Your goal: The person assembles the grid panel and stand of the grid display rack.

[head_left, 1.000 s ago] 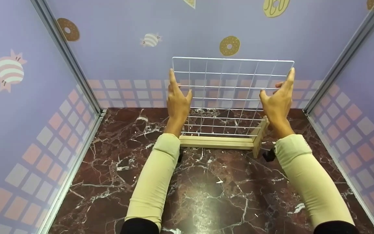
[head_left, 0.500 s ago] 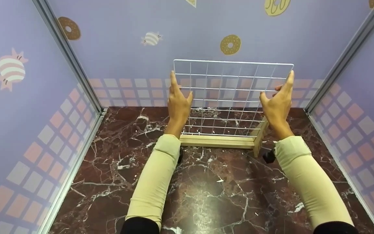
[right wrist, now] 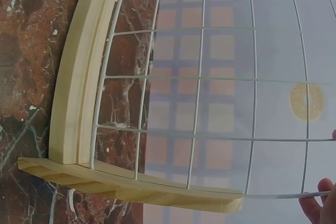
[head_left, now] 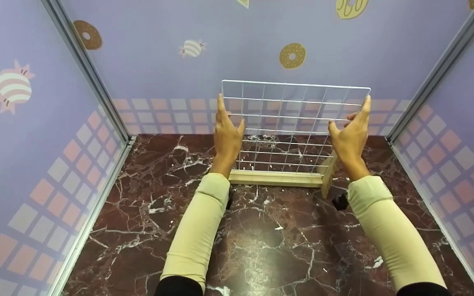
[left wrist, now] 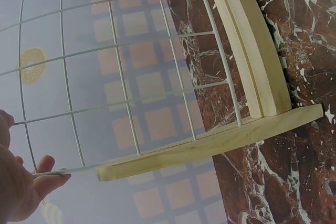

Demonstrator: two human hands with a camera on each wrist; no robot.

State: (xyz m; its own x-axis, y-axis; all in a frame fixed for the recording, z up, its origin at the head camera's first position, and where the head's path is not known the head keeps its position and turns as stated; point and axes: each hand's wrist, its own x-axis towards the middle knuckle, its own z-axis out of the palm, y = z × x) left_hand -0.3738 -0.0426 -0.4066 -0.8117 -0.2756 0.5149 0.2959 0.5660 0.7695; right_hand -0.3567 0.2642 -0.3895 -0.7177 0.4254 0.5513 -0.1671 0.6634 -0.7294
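Note:
A white wire grid panel (head_left: pixel 285 84) stands nearly upright above a pale wooden stand (head_left: pixel 276 179). My left hand (head_left: pixel 226 135) grips the panel's left side, index finger stretched along the edge wire. On the opposite side my right hand (head_left: pixel 350 135) holds the edge the same way, thumb toward the front. In the left wrist view, the grid's lower side runs along a wooden end piece (left wrist: pixel 210 150), and its bottom wire lies close to the grooved crossbar (left wrist: pixel 249 45). The right wrist view shows the matching end piece (right wrist: pixel 136 188) at the other side.
The stand rests on a dark red marbled surface (head_left: pixel 270 242). A small black object (head_left: pixel 340 201) lies beside the right forearm. Purple patterned walls (head_left: pixel 237 53) rise behind and at both sides, joined by grey metal corner strips (head_left: pixel 84 70).
The wire grid panel has moved down toward the wooden crossbar, its top edge now lower against the back wall. Both hands have gone down with it, keeping their grip.

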